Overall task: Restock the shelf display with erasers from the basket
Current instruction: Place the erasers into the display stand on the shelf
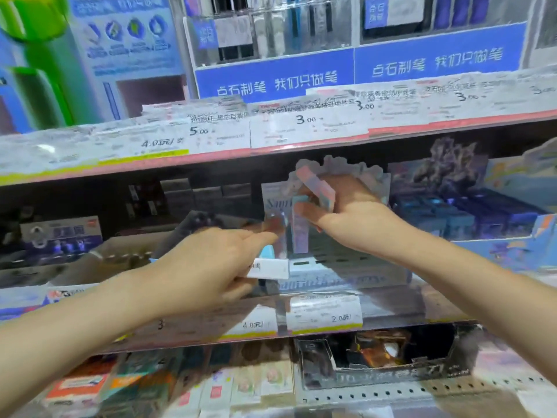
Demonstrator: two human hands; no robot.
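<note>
- Pastel pink-and-blue eraser (316, 190) sits pinched in the right hand (346, 218), tilted, held above the display box (346, 267) on the middle shelf. My guess: angled that way to slot it in upright.
- One or two more erasers seem tucked under the same hand's fingers; blur makes the count unclear.
- Left hand (217, 260) grips a white-sleeved eraser (268, 268), barcode end facing right, just left of the box's near edge. Likely staged as the next one in.
- A tall pale eraser (300, 233) stands upright in the box between the two hands, so the row is partly filled.
- Box faces the aisle behind the price-tag rail (325, 315), so stock reads from the front.
- Basket not in view.
- Neighbouring blue card boxes (470, 215) sit close on the right, leaving the right hand little room on that side.
</note>
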